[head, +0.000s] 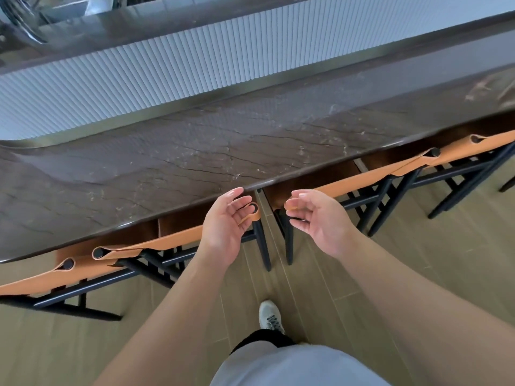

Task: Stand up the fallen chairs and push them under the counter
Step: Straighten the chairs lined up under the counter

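Dark marble table [211,151] runs from 8 to 2 o'clock, with all four tan chairs upright and tucked under it. Left hand [223,224] is relaxed over a chair's [156,240] corner post, gripping nothing; right hand [320,218] likewise beside the next chair [362,179]. Risk, imo: shoving harder jams backrests against the edge.

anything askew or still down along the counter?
Nothing stands out. All four chairs visible stand upright with backrests tucked at the counter edge. Left hand and right hand hover open by the middle two backrest corners.
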Demonstrator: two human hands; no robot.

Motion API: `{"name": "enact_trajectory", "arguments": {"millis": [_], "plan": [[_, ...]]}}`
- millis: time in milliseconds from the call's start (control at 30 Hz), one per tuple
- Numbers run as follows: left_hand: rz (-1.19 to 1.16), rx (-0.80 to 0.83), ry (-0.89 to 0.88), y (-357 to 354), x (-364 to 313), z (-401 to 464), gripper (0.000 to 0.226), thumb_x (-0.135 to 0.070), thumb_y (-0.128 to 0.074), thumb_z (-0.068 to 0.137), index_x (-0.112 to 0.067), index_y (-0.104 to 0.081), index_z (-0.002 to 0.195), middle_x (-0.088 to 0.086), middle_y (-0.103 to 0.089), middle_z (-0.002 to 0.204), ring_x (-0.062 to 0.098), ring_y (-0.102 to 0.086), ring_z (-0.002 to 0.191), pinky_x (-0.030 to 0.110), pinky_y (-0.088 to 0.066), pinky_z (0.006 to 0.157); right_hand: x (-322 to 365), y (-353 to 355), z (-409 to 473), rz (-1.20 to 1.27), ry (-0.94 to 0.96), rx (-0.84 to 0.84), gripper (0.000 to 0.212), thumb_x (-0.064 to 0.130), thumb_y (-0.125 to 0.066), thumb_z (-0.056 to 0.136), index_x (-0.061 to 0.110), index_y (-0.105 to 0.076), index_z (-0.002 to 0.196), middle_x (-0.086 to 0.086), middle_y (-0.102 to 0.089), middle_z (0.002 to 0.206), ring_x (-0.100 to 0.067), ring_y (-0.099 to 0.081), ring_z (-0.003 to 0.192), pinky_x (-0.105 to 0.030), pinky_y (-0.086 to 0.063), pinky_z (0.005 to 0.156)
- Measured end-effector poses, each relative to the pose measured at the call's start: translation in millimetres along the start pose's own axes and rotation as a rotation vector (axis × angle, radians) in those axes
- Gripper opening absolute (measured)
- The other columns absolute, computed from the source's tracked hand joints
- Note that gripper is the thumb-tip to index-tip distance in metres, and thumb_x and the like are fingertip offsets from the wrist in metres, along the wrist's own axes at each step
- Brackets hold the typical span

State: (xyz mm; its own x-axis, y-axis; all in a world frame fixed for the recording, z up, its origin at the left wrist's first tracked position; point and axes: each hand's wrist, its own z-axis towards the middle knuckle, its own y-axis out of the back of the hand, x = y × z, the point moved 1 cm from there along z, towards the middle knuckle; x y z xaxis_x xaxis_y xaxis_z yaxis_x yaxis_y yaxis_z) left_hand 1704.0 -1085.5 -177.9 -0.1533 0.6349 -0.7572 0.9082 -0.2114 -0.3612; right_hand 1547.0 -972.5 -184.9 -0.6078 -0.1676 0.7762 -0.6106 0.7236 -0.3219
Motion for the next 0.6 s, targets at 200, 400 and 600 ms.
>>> {"name": "enact_trajectory", "arguments": {"millis": [200,400,600], "plan": [[-0.023,0.008,0.066,-10,-12,47,0.021,-0.025,-0.065,0.09,-0.018,-0.073,0.108,0.001,-0.076,0.092,0.013,-0.072,0.074,0.031,-0.051,0.074,24,-11,37,-0.06,-0.034,-0.115,0.02,0.01,-0.053,0.098,0.006,-0.066,0.112,-0.015,-0.071,0.106,-0.027,-0.07,0.095,-0.038,-0.056,0.082],[0.036,0.046,0.079,-12,-23,78,0.019,-0.024,-0.057,0.095,-0.021,-0.072,0.105,-0.002,-0.077,0.088,0.011,-0.071,0.076,0.03,-0.049,0.077,28,-16,69,-0.105,-0.05,-0.138,0.018,0.013,-0.054,0.097,0.011,-0.069,0.107,-0.01,-0.074,0.098,-0.026,-0.071,0.091,-0.034,-0.055,0.07],[0.287,0.076,-0.039,-5,-17,92,0.019,-0.02,-0.054,0.097,-0.024,-0.072,0.101,-0.004,-0.076,0.087,0.009,-0.07,0.077,0.023,-0.051,0.068,24,-13,97,-0.203,-0.075,-0.151,0.014,0.016,-0.06,0.093,0.015,-0.071,0.1,-0.005,-0.077,0.089,-0.019,-0.075,0.079,-0.028,-0.057,0.059]]}}
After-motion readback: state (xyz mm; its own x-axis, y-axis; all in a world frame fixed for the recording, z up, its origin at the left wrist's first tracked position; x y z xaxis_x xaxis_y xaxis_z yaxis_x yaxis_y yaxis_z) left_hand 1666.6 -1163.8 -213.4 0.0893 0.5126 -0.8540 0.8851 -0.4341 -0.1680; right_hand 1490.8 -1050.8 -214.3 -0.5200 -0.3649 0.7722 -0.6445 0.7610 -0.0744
